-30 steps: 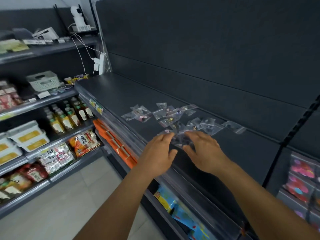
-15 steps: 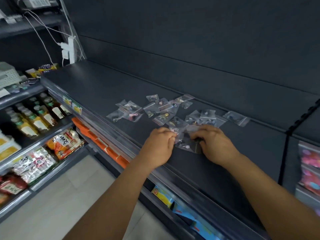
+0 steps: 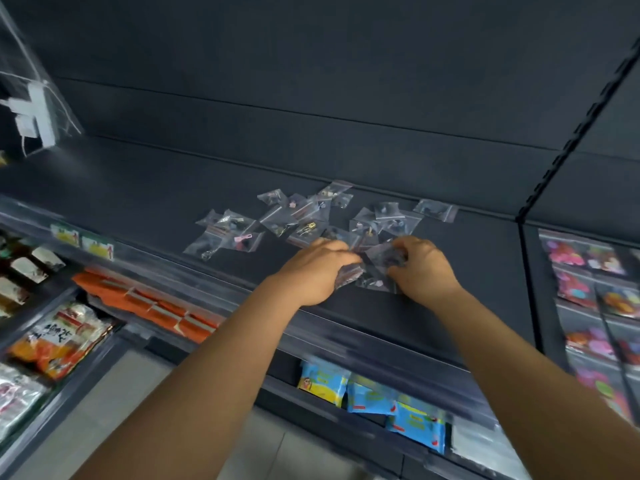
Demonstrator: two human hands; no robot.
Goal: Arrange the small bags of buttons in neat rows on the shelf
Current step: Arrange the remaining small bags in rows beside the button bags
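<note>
Your left hand [image 3: 320,268] and right hand [image 3: 420,268] each grip small bags [image 3: 379,261], while beyond them the bags [image 3: 298,216] sprawl unsorted on the shelf [image 3: 138,188], no rows begun.

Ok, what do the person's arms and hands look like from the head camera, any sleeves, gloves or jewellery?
Both forearms are bare up to the picture's lower edge: no sleeves in view. The left hand and right hand wear no gloves, and no watch, band or ring shows.

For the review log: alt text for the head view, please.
Both hands, left hand and right hand, grip small clear bags at the near edge of a loose pile of button bags on a dark shelf.
</note>
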